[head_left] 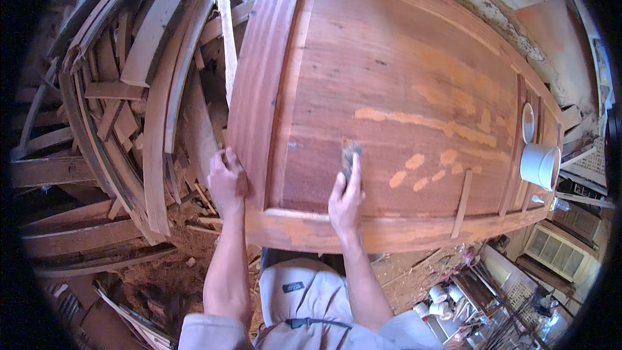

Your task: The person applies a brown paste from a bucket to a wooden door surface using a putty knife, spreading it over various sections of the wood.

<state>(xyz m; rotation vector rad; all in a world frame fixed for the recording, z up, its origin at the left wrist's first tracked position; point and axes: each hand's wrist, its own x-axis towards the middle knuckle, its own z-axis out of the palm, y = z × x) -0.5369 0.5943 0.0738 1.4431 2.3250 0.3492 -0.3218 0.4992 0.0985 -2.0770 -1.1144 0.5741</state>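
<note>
A large reddish-brown wooden door panel (pixel 402 45) lies in front of me, with orange filler patches (pixel 421 120) spread over its surface. My right hand (pixel 346 204) is closed round a small dark flat scraper (pixel 350 162), its forefinger stretched along it. The scraper's tip meets the panel beside a small orange smear (pixel 345 142). At the door's left edge my left hand (pixel 228 181) is held with fingers curled. Whatever may be in it is hidden.
Wooden offcuts and curved boards (pixel 155 45) are heaped at the left. On the door's right end stand a white tub (pixel 539 165) and a round white lid (pixel 528 123). A thin wooden strip (pixel 461 204) lies near its front edge. Cans (pixel 439 301) clutter the lower right.
</note>
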